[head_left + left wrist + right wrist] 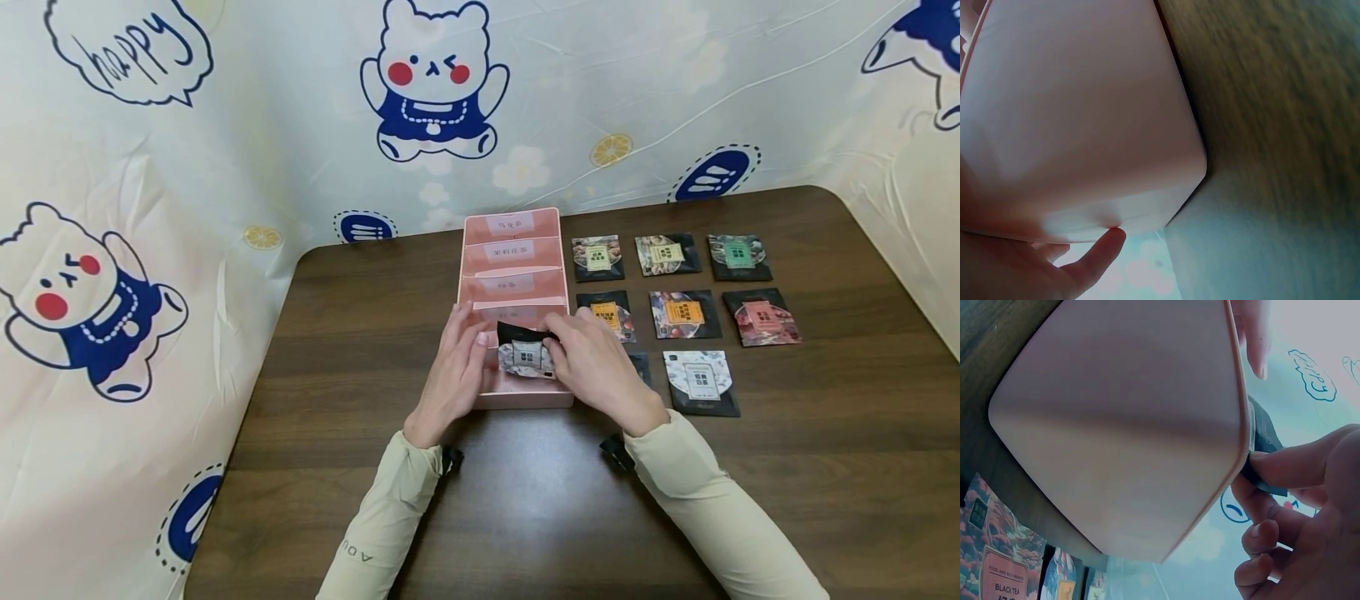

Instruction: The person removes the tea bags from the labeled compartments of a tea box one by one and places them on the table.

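A pink divided box stands on the table, with paper labels in its far compartments. My right hand pinches a black and silver-white tea sachet by its right edge, over the near compartment. In the right wrist view, thumb and fingers grip the dark sachet edge just past the box rim. My left hand rests at the box's left wall, its fingers fairly straight and the thumb over the rim. The left wrist view shows a fingertip touching the outer wall. The sachet's lower part sits inside the box.
Several tea sachets lie in rows right of the box, among them a green-labelled one, a red one and a white one. One sachet is partly hidden by my right hand. A patterned curtain hangs behind the table.
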Action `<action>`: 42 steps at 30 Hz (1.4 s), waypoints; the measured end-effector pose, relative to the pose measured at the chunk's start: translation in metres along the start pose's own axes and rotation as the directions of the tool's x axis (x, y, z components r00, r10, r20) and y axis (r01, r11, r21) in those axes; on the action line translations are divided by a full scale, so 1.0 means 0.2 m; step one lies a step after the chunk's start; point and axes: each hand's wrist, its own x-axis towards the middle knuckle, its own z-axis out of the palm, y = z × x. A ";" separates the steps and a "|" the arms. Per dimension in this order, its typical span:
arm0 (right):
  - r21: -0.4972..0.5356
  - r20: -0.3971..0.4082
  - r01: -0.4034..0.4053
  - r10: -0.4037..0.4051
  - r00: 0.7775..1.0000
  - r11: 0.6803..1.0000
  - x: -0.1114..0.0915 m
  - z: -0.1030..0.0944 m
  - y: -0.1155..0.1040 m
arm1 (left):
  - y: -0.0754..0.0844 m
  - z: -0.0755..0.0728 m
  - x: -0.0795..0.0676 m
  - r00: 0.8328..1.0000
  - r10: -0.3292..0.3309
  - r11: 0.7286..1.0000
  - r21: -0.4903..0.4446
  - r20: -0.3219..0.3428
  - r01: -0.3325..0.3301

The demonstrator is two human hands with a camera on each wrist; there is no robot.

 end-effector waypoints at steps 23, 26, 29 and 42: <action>0.153 -0.030 -0.034 0.039 0.999 0.988 -0.01 -0.07 0.05 | 0.00 0.01 0.00 1.000 -0.001 0.999 0.043 0.000 0.001; 0.170 -0.038 -0.055 0.063 0.997 0.984 -0.02 -0.09 0.07 | 0.01 0.00 0.00 1.000 -0.009 0.998 0.062 0.013 0.008; 0.190 -0.037 -0.086 0.094 0.995 0.978 -0.03 -0.10 0.08 | 0.01 0.00 0.00 0.999 -0.008 0.996 0.092 0.035 0.005; 0.227 -0.090 -0.132 0.156 0.984 0.965 -0.09 -0.19 0.20 | 0.04 -0.02 0.01 0.989 -0.078 0.956 0.291 0.129 0.038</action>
